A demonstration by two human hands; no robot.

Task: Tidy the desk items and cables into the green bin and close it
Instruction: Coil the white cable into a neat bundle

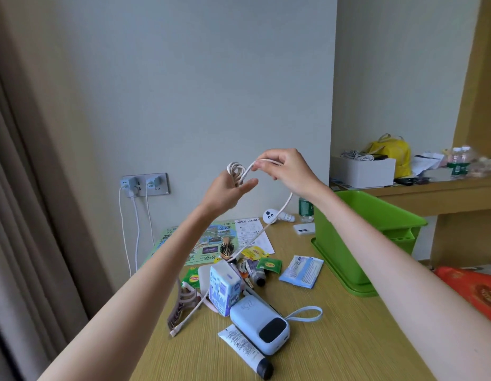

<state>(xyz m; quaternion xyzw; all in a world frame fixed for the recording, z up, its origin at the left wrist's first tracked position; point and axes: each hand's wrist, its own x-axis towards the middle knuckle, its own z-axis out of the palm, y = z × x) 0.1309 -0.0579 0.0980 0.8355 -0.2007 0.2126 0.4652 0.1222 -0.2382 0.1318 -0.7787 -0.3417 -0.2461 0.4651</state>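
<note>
Both hands are raised above the desk with a white braided cable (255, 237). Several loops of it are wound round the fingers of my left hand (227, 191). My right hand (287, 168) pinches the strand just right of the coil. The rest of the cable hangs down across the clutter, and its plug end lies on the desk at the front left. The green bin (348, 243) stands open on the right of the desk, sitting on its green lid.
On the wooden desk (335, 339) lie a blue power bank (262, 323), a white tube (245, 350), a blue carton (223, 287), tea sachets, a hairbrush, a wipes packet (302, 272), a phone and leaflets. Chargers sit in the wall socket (145, 184).
</note>
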